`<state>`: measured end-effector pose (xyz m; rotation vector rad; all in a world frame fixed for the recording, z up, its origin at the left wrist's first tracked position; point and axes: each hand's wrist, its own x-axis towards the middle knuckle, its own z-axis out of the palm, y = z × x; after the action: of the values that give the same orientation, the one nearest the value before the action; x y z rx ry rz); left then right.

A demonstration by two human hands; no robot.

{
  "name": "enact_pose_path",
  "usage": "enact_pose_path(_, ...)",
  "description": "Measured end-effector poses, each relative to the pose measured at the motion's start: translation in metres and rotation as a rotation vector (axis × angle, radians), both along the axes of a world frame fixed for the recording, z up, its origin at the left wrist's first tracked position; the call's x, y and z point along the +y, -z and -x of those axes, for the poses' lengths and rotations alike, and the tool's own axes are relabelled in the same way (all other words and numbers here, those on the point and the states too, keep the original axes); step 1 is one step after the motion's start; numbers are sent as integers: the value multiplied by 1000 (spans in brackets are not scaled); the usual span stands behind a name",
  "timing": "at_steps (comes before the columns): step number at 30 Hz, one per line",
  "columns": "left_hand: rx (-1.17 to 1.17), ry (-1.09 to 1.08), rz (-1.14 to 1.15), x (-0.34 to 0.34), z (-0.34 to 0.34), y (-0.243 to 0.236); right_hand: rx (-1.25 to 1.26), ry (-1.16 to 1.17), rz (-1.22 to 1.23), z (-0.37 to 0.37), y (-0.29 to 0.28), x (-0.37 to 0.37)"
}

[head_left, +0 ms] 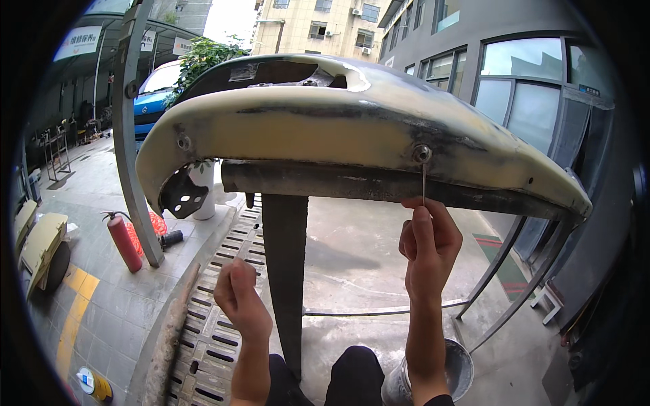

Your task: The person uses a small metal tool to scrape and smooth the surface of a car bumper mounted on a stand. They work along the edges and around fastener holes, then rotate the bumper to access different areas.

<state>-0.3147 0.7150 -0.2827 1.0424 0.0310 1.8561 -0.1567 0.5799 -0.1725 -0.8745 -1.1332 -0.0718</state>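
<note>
A car bumper (291, 132), patched with yellowish filler and dark sanded areas, lies across a metal stand in front of me. My right hand (430, 238) pinches a thin metal rod (424, 181) between thumb and fingers. The rod points up, its upper end at a round hole fitting (422, 153) in the bumper's near face. Lower and to the left, apart from the bumper, my left hand (237, 287) is closed with its fingers curled. Anything inside it is hidden. A second round fitting (183, 142) is at the bumper's left end.
The stand's dark upright (284, 271) and crossbar (325, 181) are under the bumper. A bucket (460, 369) stands by my right forearm. To the left are a grey post (126, 115), a red fire extinguisher (124, 240), a drain grate (210, 325) and a yellow can (95, 384).
</note>
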Motion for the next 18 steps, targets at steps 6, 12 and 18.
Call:
enact_pose_path(6, 510, 226, -243, -47, -34, -22, 114, -173, 78, 1, -1, -6)
enact_pose_path(12, 52, 662, -218, -29, -121, -68, 198, -403, 143, -1, -11, -11)
enact_pose_path(18, -100, 975, -156, -20, -139, -98, 138, -545, 165, -6, -10, -11)
